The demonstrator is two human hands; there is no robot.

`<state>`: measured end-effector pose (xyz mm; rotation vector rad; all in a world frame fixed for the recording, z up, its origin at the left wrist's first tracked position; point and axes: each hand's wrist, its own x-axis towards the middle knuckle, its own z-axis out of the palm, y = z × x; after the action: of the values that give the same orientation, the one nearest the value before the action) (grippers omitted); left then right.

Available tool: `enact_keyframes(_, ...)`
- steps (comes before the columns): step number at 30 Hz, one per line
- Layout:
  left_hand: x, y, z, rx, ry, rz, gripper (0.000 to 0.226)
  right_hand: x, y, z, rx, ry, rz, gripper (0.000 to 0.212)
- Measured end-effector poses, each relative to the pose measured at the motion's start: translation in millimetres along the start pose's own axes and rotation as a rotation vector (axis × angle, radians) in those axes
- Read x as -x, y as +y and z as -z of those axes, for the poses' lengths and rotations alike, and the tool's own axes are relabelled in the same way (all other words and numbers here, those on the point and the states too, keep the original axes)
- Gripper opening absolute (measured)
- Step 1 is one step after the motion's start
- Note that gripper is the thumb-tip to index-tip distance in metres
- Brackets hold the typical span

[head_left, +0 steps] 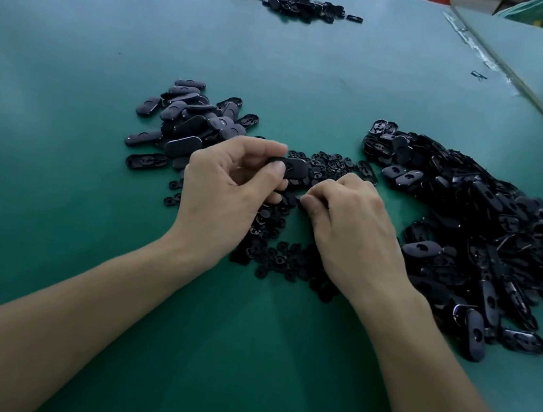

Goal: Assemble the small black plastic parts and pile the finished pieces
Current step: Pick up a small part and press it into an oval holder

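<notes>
On the green table, the biggest heap of glossy black oval shells lay at the right. A smaller pile of closed ovals lay at the left, and small round pieces lay between them. The left hand pinched one oval shell above them. The right hand, close beside, curled its fingers into the round pieces; its grip could not be seen.

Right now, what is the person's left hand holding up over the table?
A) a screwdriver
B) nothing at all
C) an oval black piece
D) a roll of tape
C: the left hand pinches an oval black piece between thumb and fingers, just above the scatter of small round parts.
</notes>
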<state>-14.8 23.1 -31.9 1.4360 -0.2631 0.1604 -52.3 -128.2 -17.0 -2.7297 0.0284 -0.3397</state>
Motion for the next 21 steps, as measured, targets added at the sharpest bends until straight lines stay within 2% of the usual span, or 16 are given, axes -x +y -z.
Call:
enact_keyframes(6,1.8,1.2,0.4,-0.03,0.005,0.008,0.018,2.7,-2.0,7.8,-0.223,0.134,0.004,0.013)
enact_keyframes(10,1.3,1.7,1.3,-0.043,0.012,0.002,0.018,3.5,1.8,11.6,-0.282,0.176,-0.016,0.007)
enact_keyframes(13,1.4,1.9,1.2,-0.05,0.011,0.007,0.017,4.4,2.9,11.4,-0.261,0.12,-0.005,0.028)
enact_keyframes(14,1.4,2.1,1.2,-0.052,0.008,0.01,0.017,4.8,2.6,11.2,-0.252,0.122,0.007,0.03)
enact_keyframes(17,1.2,1.7,1.4,-0.064,-0.001,0.012,0.017,5.6,2.1,11.5,-0.276,0.191,0.016,0.022)
enact_keyframes(21,1.3,1.0,1.8,-0.077,-0.004,0.014,0.02,5.5,0.1,11.9,-0.449,0.275,0.017,0.01)
